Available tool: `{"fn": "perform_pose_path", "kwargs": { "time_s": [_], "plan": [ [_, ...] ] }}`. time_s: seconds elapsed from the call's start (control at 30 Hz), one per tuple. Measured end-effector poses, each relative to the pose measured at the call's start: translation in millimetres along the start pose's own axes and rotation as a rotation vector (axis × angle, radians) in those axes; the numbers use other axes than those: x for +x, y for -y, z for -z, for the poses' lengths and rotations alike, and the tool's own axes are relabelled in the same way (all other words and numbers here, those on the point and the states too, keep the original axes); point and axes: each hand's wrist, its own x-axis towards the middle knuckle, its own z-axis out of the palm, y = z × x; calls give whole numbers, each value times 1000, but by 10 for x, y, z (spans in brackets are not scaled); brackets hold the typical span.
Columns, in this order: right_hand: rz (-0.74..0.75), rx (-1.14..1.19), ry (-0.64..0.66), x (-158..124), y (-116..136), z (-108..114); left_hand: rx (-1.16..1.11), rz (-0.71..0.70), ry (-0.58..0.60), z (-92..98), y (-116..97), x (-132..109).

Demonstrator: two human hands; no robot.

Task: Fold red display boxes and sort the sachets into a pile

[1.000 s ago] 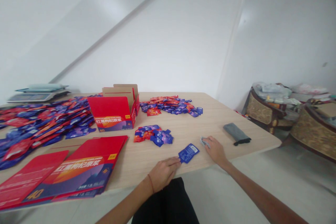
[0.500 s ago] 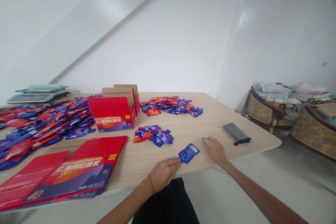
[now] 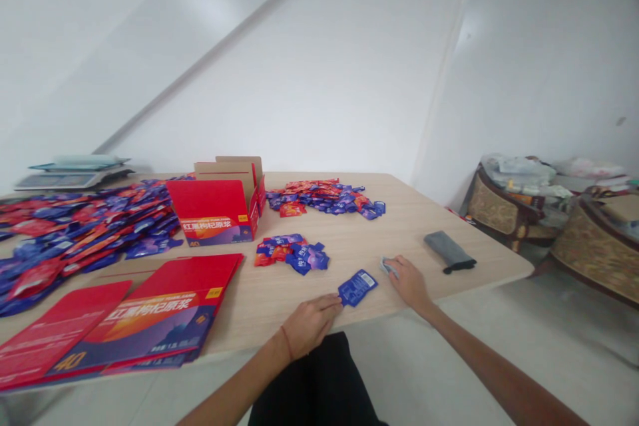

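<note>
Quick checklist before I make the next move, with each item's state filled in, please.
1. Left hand in contact with the single blue pouch: ok, at the pouch's near-left end.
2. Right hand gripping the small pale item: ok, between its fingers.
3. Blue pouch apart from the small pouch cluster: ok, bare table between them.
4. Grey item apart from the right hand: ok.
5. Front red box upright: ok.
6. Contents of that box: cannot tell, its front panel hides the inside.

Patterned chairs [image 3: 492, 210] stand near a white wall [image 3: 324, 80].
</note>
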Motion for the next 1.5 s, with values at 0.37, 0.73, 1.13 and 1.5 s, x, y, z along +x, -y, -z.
{"fn": "perform_pose_path", "kwargs": {
  "time_s": [0.37,0.73,1.13,1.5],
  "plan": [
    [-18,4,48,6,25,23,395,-103,-83,-149,-181,-78],
    [2,-5,7,-15,68,72,-527,562,-445,138,-134,155],
    [20,-8,2,-25,33,26,67,428,3,270,-79,274],
    [69,-178,5,-25,44,24,14,-26,-61,89,24,-120]
  ]
}}
